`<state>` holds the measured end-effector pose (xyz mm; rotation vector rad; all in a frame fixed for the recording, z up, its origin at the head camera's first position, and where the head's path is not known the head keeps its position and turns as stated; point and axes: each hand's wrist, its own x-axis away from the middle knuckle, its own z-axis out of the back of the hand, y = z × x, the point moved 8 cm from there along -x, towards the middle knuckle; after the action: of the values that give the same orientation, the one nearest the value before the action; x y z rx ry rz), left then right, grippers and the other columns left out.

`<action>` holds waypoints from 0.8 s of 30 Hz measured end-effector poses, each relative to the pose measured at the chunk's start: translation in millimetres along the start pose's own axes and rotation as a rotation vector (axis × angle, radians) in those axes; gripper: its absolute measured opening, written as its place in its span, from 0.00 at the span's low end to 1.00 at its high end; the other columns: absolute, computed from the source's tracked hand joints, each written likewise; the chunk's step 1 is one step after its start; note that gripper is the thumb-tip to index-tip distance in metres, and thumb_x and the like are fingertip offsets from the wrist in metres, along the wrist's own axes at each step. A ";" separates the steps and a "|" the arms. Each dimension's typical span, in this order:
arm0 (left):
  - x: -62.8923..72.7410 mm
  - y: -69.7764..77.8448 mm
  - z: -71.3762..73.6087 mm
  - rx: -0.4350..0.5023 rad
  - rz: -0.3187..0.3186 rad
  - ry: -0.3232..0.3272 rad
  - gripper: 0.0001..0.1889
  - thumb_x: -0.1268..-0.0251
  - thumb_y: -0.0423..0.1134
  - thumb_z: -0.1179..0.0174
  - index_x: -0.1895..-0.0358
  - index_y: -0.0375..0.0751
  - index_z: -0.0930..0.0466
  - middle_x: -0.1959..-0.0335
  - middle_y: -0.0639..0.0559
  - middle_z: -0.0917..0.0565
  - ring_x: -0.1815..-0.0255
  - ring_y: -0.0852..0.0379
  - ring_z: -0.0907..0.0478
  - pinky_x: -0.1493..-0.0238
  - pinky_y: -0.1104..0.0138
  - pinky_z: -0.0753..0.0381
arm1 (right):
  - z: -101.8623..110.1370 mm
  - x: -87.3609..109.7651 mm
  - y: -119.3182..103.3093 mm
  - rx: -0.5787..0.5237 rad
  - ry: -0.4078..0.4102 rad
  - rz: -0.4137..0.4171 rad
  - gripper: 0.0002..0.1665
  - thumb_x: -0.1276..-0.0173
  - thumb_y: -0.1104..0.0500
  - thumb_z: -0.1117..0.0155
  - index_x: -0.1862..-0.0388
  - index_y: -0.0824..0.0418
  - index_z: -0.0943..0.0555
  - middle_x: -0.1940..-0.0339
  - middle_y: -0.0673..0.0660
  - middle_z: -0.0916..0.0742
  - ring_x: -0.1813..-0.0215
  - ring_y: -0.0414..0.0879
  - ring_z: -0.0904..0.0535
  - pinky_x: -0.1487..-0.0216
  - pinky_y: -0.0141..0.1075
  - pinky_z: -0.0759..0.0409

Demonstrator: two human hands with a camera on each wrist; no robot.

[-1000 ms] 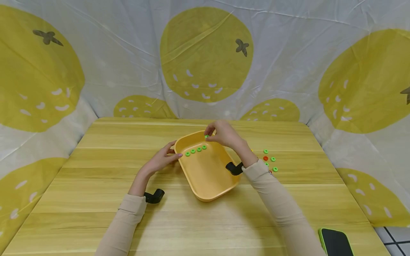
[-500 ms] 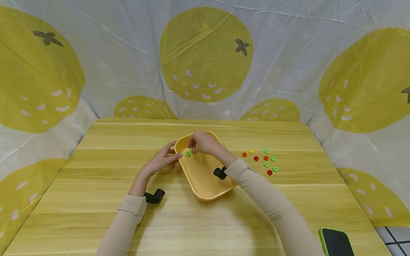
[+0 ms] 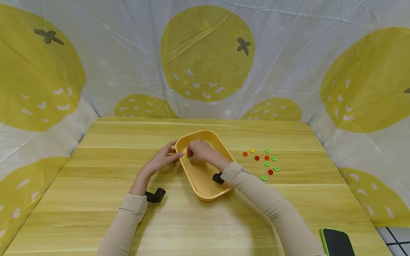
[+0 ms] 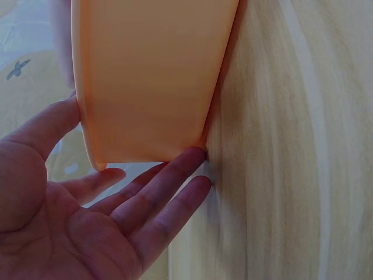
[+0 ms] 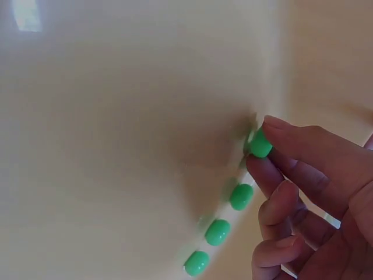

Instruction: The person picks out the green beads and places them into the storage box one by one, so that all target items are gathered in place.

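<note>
Right wrist view: a green ring, pinched by the right hand beside a row of others inside the tray, should be released gently, the tray being steadied by the left hand, fingers extended.

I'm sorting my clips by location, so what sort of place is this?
Probably an indoor tabletop workspace, perhaps a makeshift one: a wood-look table, a cloth with large yellow shapes hung behind and beside it, and a tiled floor at one corner.
</note>
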<state>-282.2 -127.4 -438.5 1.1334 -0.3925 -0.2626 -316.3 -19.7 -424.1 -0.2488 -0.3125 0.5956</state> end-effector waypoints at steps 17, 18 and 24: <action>0.1 0.1 0.0 -0.004 -0.002 -0.001 0.37 0.31 0.49 0.47 0.25 0.43 0.54 0.42 0.32 0.27 0.46 0.45 0.24 0.42 0.51 0.27 | 9.0 5.1 -2.5 -0.013 0.044 0.028 0.06 0.46 0.61 0.28 0.67 0.56 0.14 0.67 0.49 0.13 0.64 0.41 0.20 0.65 0.31 0.23; 0.1 0.1 0.0 -0.004 -0.002 -0.002 0.37 0.31 0.48 0.47 0.25 0.43 0.55 0.42 0.32 0.27 0.47 0.45 0.24 0.42 0.51 0.26 | 10.7 5.5 -2.9 -0.021 0.047 0.032 0.06 0.45 0.60 0.28 0.67 0.56 0.14 0.66 0.50 0.13 0.64 0.41 0.20 0.65 0.31 0.23; -0.6 -0.1 -0.2 -0.011 0.004 -0.001 0.37 0.30 0.49 0.48 0.25 0.42 0.55 0.41 0.30 0.29 0.46 0.44 0.24 0.43 0.51 0.26 | 24.8 9.8 -2.8 -0.059 0.076 0.053 0.06 0.42 0.59 0.30 0.65 0.59 0.14 0.66 0.52 0.13 0.64 0.43 0.20 0.64 0.32 0.22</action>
<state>-282.6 -127.1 -438.8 1.1219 -0.3941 -0.2616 -316.1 -12.9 -398.2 -0.3367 -0.2512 0.6277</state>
